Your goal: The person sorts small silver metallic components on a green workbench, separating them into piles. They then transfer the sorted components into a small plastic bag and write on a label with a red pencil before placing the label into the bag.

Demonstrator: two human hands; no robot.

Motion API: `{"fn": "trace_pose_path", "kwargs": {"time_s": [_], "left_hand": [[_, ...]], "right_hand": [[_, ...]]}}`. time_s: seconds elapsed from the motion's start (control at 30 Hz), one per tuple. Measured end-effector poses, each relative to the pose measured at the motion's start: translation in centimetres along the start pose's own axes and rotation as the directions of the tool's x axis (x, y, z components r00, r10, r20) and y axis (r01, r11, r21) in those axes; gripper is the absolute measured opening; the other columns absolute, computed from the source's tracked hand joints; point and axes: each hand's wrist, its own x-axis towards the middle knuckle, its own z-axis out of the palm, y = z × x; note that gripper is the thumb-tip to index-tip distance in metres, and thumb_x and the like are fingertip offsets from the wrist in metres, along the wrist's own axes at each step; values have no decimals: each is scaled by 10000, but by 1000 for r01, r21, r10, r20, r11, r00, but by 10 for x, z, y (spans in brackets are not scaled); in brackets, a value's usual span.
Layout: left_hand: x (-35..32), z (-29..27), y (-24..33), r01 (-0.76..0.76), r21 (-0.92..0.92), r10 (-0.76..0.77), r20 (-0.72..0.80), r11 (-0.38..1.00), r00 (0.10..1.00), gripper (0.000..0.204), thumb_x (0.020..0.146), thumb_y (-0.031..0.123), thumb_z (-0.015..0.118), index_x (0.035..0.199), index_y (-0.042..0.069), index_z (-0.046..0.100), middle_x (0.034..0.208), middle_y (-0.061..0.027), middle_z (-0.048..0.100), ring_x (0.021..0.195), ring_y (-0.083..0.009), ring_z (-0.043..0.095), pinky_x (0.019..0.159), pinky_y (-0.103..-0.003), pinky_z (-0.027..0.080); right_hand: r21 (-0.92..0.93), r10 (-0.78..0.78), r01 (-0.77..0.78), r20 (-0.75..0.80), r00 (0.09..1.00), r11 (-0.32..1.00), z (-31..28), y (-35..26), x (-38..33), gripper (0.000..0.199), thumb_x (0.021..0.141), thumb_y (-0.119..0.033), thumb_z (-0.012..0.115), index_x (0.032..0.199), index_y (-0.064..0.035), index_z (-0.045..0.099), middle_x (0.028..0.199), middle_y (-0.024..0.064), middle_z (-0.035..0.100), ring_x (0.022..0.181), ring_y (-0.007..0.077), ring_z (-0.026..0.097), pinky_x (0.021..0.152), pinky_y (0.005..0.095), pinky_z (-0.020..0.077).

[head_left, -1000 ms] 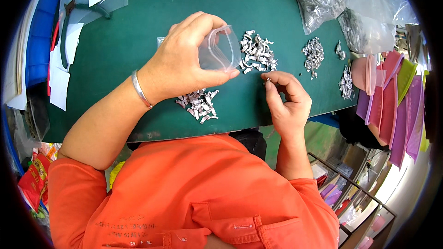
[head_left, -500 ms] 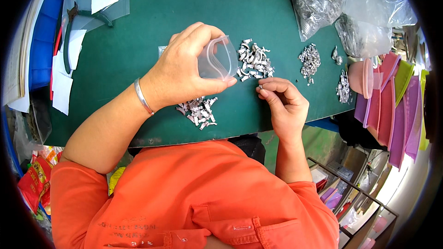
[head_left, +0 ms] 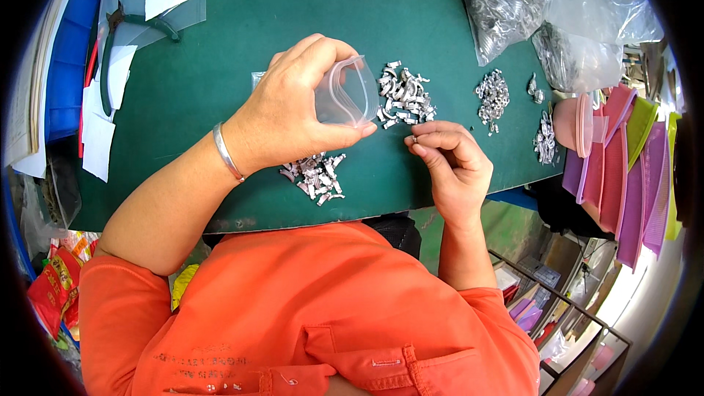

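My left hand point(head_left: 290, 99) grips a small clear zip bag point(head_left: 345, 94), its mouth spread between thumb and fingers and facing right. Pinched between the thumb and forefinger of my right hand point(head_left: 456, 165) is a small metal piece point(head_left: 414, 139), mostly covered by the fingertips. Just beyond that hand lies a heap of small curved silver metal pieces point(head_left: 405, 95) on the green table point(head_left: 242, 0). A second heap of similar metal pieces point(head_left: 319, 180) sits below my left hand, nearer the table's front edge.
Farther right are a pile of small metal links point(head_left: 492, 99) and another small metal pile point(head_left: 545, 139). Clear bags of metal parts point(head_left: 506, 7) fill the back right. Pink and purple bins point(head_left: 623, 169) stand beyond the right edge. Green-handled pliers point(head_left: 114, 44) lie at the left, by a blue bin point(head_left: 73, 51).
My right hand's fingers have shifted very slightly around the small metal piece. The left hand and the bag stay in place.
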Motion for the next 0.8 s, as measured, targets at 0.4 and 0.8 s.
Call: {"fn": "trace_pose_path", "kwargs": {"time_s": [0.4,0.8], "left_hand": [[-1,0,0,2,1,-2,-5,1000,1000,563,626,190,858,1094,39,584,902,-62,526,837,-196,539,756,-302,459],[0,-2,1,9,9,-9,-6,1000,1000,554,645,317,855,1064,81,580,917,-67,552,864,-244,565,839,-365,412]], "right_hand": [[-82,-101,100,-10,995,992,0,2,-1,121,819,146,649,871,39,669,980,157,679,850,208,696,752,298,586],[-41,67,-61,177,982,997,-2,-43,87,174,894,21,664,1068,26,669,915,48,664,760,87,596,682,223,496]]}}
